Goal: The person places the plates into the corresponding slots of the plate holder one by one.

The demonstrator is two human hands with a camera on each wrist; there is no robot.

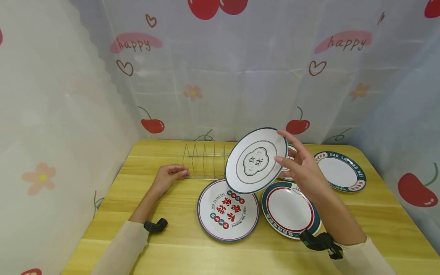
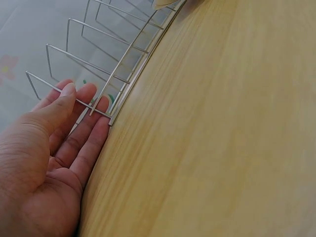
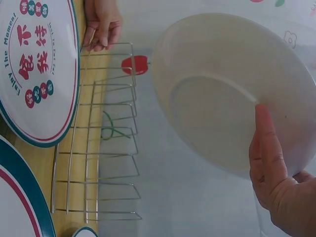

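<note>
Sleeves and black wrist mounts sat closest to the head camera, both forearms stretched out over the wooden worktop (image 1: 165, 252). Right hand (image 1: 302, 170) held a white plate (image 1: 256, 160) with a dark green rim tilted up on edge above the worktop, thumb pressed on its plain underside, fingers on the printed face. Plate hung just right of the wire rack (image 1: 204, 162), not yet in any slot. Left hand (image 1: 168, 175) lay with fingers straight and relaxed, fingertips touching the rack's near end wire, holding nothing.

Risks, as a judgement: the grip looked light, on one edge only, so the plate could slip and drop onto the red-lettered plate (image 1: 227, 210) lying flat right below, chipping both. The rack was thin wire and only steadied by fingertips; a plate pushed in at an angle could shove or tip it. Missing the gap between wires could let the plate roll.

Containers: rack slots were all empty as far as the views showed. Red-ringed plate (image 1: 290, 210) and green-lettered plate (image 1: 340, 172) lay flat on the worktop with nothing on them; another plate sat mostly hidden behind the right hand.
</note>
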